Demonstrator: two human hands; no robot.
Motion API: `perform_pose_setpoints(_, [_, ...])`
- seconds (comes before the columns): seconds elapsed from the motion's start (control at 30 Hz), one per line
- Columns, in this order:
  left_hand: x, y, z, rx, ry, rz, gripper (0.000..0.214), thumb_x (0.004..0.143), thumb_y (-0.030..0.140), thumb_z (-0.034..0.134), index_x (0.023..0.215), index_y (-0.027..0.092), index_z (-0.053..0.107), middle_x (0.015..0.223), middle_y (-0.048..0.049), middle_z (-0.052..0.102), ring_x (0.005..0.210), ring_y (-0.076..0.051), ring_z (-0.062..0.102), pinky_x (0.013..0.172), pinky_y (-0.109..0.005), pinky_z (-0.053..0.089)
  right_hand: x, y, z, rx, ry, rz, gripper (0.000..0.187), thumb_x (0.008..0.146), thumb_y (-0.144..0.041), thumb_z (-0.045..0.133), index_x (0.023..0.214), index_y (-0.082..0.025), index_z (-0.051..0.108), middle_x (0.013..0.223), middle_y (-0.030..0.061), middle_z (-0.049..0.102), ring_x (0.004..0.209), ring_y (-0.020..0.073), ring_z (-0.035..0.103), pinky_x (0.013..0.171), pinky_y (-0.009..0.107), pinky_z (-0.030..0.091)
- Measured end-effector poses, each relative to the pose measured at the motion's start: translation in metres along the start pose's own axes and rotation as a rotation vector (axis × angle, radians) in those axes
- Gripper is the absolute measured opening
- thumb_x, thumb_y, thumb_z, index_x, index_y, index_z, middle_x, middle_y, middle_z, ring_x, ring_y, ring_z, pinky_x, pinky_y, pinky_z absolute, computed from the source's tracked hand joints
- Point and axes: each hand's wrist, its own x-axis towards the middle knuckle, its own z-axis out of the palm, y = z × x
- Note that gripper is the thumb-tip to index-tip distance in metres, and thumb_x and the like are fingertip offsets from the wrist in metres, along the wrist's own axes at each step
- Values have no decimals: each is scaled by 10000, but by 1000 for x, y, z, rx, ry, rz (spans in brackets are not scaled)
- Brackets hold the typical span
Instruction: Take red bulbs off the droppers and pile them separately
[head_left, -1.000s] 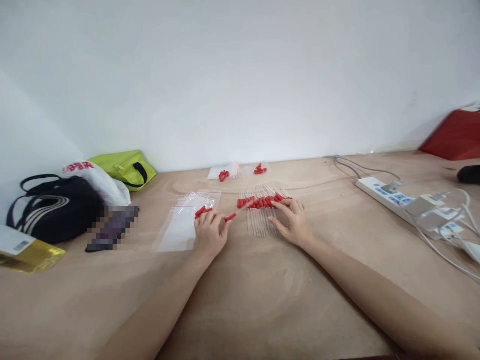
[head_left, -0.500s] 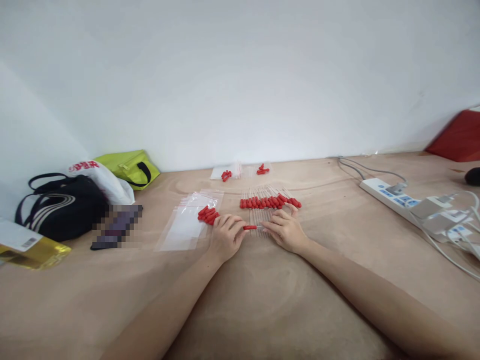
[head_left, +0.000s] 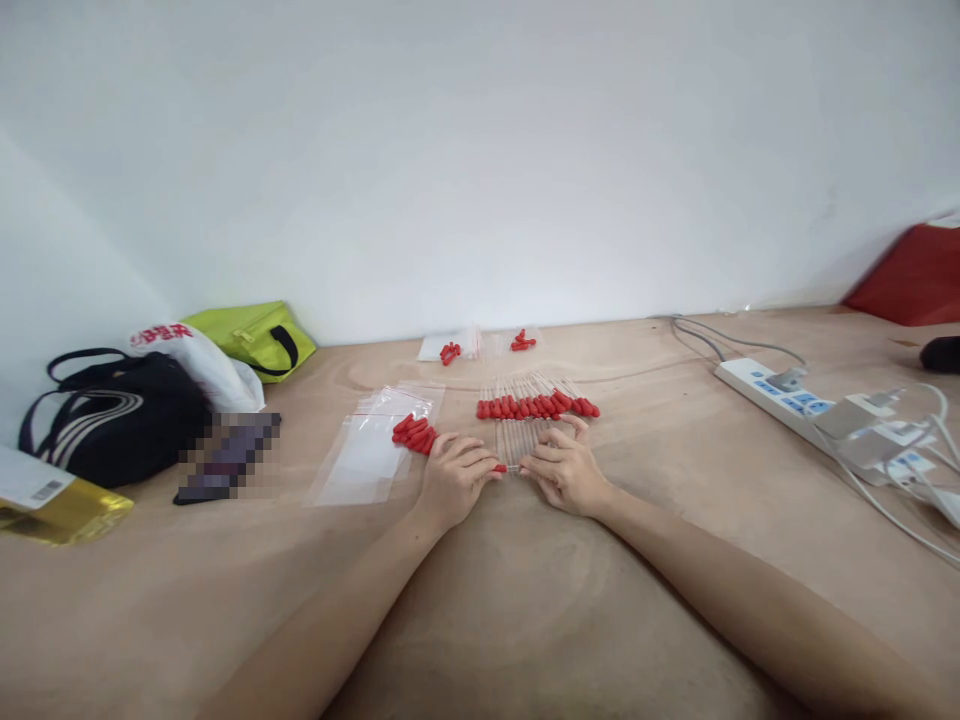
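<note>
A small red handle (head_left: 500, 468) shows at the fingertips of my left hand (head_left: 454, 484), which pinches it. My right hand (head_left: 571, 470) is closed on a thin rod (head_left: 514, 468), whose end meets the red handle; the fingers hide most of the rod. Under and between the hands lies a row of bare thin rods (head_left: 516, 436). Just beyond it stretches a row of thin rods with red handles (head_left: 529, 406), side by side, handles toward me. Loose red handles (head_left: 412, 434) are heaped beside my left hand, on the edge of clear plastic bags (head_left: 358, 460).
Farther back lie two small bags with red handles (head_left: 451, 353) (head_left: 523, 341). A white power strip (head_left: 765, 382) with plugs and cables is at right, near a red object (head_left: 907, 275). Left are a black bag (head_left: 124, 415), a lime-green bag (head_left: 251, 335) and a gold packet (head_left: 82, 508).
Both hands have come slightly toward me, with the fingertips closer together. Less of the red handle now shows beyond my left fingers. The camera view has shifted a little.
</note>
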Motion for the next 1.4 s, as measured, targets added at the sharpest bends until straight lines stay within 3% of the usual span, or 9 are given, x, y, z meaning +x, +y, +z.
perform_pose_setpoints(0.2, [-2, -1, 1, -1, 37, 60, 204, 851, 292, 472, 757, 245, 646, 823, 28, 696, 880, -160, 588, 867, -380, 294, -2, 0, -3, 1, 44, -5, 223, 852, -259, 433, 730, -227, 616, 570, -33, 561, 737, 130, 474, 918, 418, 148])
perform_pose_setpoints(0.57, [-4, -3, 2, -9, 41, 57, 237, 859, 242, 435, 761, 244, 651, 808, 5, 691, 844, -142, 594, 823, -349, 356, -8, 2, -5, -22, 0, 11, 213, 841, -270, 453, 739, -232, 636, 586, -27, 562, 765, 132, 488, 938, 427, 143])
perform_pose_setpoints(0.8, [-13, -12, 1, -47, 156, -61, 202, 858, 276, 441, 881, 219, 633, 842, -38, 632, 756, -133, 572, 712, -289, 442, -9, 9, -5, 9, 44, 192, 212, 843, -325, 466, 805, -275, 669, 577, -21, 577, 687, 132, 479, 910, 409, 184])
perform_pose_setpoints(0.97, [-10, -29, -4, -4, 306, -304, 277, 857, 251, 384, 1038, 176, 580, 940, -88, 487, 796, -148, 548, 741, -308, 476, 0, 6, -2, 2, 93, 271, 212, 843, -275, 455, 894, -246, 659, 634, -5, 603, 685, 128, 487, 875, 370, 216])
perform_pose_setpoints(1.07, [-9, -55, -16, 68, 380, -459, 285, 824, 253, 396, 1028, 156, 571, 898, -88, 488, 835, -176, 540, 786, -340, 464, 10, 3, -2, -26, 79, 295, 235, 828, -210, 443, 952, -239, 641, 667, -4, 619, 683, 121, 493, 862, 354, 221])
perform_pose_setpoints(1.17, [-11, -83, -25, 14, 419, -622, 318, 772, 280, 445, 1052, 147, 514, 840, -61, 522, 711, -153, 544, 709, -316, 482, 24, -2, 4, -64, 77, 282, 223, 816, -204, 451, 911, -243, 649, 656, -8, 626, 687, 123, 495, 872, 364, 205])
perform_pose_setpoints(1.27, [-15, -99, -27, -96, 422, -739, 338, 725, 317, 484, 1017, 147, 488, 829, -53, 561, 662, -141, 550, 627, -279, 482, 39, -10, 18, -158, 53, 225, 202, 809, -196, 457, 821, -221, 656, 663, 9, 628, 719, 144, 483, 881, 394, 189])
perform_pose_setpoints(1.4, [-18, -103, -25, -43, 354, -807, 300, 692, 340, 516, 936, 167, 516, 818, -49, 611, 699, -162, 567, 669, -298, 467, 52, -20, 39, -278, -87, 128, 190, 761, -119, 476, 696, -191, 639, 664, 31, 618, 721, 167, 461, 881, 434, 181])
